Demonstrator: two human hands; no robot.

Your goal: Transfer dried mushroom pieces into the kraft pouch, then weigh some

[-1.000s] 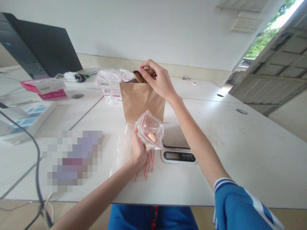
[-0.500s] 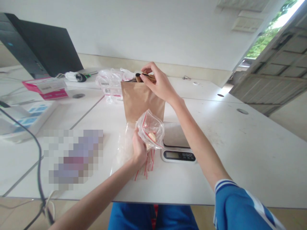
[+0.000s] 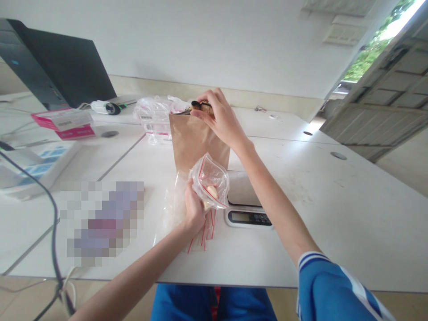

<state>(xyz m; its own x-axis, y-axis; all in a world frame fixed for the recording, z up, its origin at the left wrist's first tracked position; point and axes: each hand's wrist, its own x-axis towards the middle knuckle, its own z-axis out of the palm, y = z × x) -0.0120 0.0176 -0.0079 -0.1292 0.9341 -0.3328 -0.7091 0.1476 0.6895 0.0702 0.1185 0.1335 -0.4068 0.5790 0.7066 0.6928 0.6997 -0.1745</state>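
Observation:
My left hand [image 3: 195,206] is closed around a clear zip bag [image 3: 219,176] with red seal lines. The bag's mouth gapes open, and pale, cream-coloured pieces [image 3: 211,192] lie inside. Behind it stands a brown paper bag [image 3: 197,140], filled to its top edge with dark brown dried pieces. My right hand [image 3: 220,113] is at that top edge, thumb and fingers bent around a brown, dark-edged dried piece [image 3: 206,108]; its exact kind is unclear. More flat zip bags [image 3: 209,227] with red strips lie under my left hand.
Right of the zip bag sits a kitchen scale [image 3: 249,217], partly covered by my right forearm. Plastic-wrapped boxes [image 3: 155,118] and a pink box [image 3: 63,120] stand further back. A blurred-out object [image 3: 107,220] and a black cable [image 3: 53,223] are on the left.
My right hand has shifted slightly, its fingers now more curled over the brown pieces at the paper bag's mouth. The left hand and zip bag stay in place.

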